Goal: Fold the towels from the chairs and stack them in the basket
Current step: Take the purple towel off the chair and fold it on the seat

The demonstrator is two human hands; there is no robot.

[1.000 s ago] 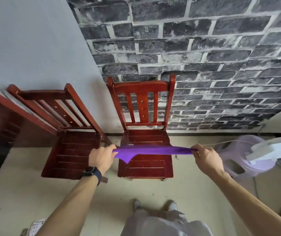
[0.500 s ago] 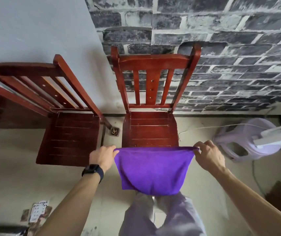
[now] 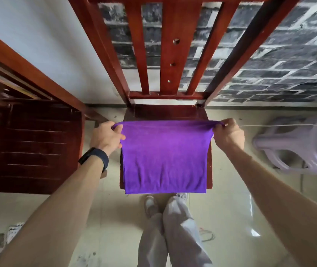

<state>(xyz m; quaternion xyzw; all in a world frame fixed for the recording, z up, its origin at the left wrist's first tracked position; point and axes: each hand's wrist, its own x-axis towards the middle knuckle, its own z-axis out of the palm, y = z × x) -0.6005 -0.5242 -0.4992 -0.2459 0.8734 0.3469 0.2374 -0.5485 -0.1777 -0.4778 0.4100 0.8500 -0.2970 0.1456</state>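
Laying it down now: the soft purple cloth towel [image 3: 165, 157], dangling mid-air a moment ago, covers the seat of the red-brown wooden chair [image 3: 170, 54] to its front edge. Both the left hand [image 3: 106, 135] and right hand [image 3: 229, 134] pinch a rear corner each, fingers curled. Folding probably comes next.

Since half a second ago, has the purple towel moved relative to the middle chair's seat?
Yes. The purple towel hung in front of the seat; now it spans the seat, top edge near the backrest.
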